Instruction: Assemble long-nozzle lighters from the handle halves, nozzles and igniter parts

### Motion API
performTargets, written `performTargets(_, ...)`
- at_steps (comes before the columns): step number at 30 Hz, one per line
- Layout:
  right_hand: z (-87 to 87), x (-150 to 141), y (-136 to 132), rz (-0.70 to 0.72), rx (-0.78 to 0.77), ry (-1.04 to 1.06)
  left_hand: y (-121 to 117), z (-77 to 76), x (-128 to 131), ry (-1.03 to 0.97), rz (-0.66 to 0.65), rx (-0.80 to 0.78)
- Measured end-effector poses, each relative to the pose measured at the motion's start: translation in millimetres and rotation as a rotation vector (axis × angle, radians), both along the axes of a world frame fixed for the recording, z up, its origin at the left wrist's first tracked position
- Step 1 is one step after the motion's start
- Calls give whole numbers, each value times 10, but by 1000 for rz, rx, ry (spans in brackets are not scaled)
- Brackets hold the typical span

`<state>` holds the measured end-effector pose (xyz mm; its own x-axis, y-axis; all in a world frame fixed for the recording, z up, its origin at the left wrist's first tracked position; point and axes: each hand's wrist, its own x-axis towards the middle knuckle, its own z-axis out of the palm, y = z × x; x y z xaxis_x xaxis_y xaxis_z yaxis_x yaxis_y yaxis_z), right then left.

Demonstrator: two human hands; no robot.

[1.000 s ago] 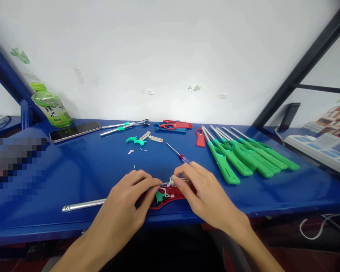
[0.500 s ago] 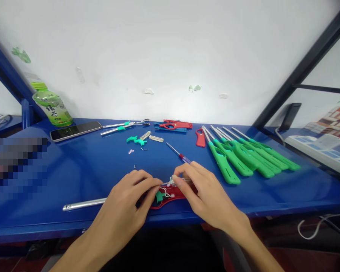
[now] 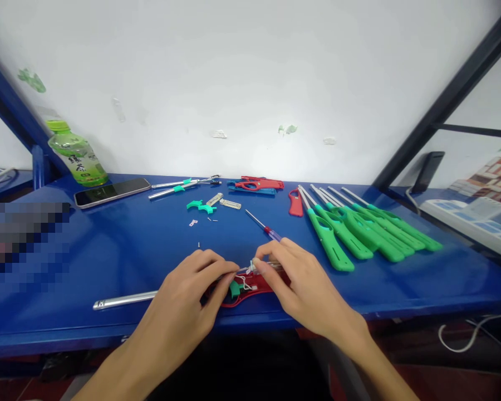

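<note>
Near the table's front edge lies the open red half-shell of a long lighter (image 3: 234, 303). In it I see a green trigger (image 3: 234, 289) and thin white wires (image 3: 244, 285). A silver lighter tube (image 3: 125, 301) runs out to the left from under my left hand (image 3: 196, 289). That hand is closed, thumb and forefinger pinching the end of a thin tube (image 3: 242, 270). My right hand (image 3: 296, 278) is closed on a clear fuel tank (image 3: 271, 268) with a white valve (image 3: 251, 268), above the shell; its fingers hide part of it.
Behind my right hand lies a screwdriver (image 3: 263, 225). Several green lighters (image 3: 359, 228) lie at right. Small green triggers (image 3: 201, 207), red and blue shells (image 3: 256, 185) and silver tubes (image 3: 171, 189) lie at the back. A phone (image 3: 112, 192) and a bottle (image 3: 78, 153) are at left.
Almost nothing differs. Both hands keep the same pinch over the red shell, with only a very slight shift at the fingertips.
</note>
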<state>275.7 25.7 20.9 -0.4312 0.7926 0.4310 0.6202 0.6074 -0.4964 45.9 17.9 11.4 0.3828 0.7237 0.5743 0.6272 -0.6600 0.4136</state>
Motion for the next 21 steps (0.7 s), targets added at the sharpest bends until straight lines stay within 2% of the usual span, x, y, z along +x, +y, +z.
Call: performTargets(21, 6, -6, 0, -6, -21, 12, 0, -15, 0, -7, -8, -29)
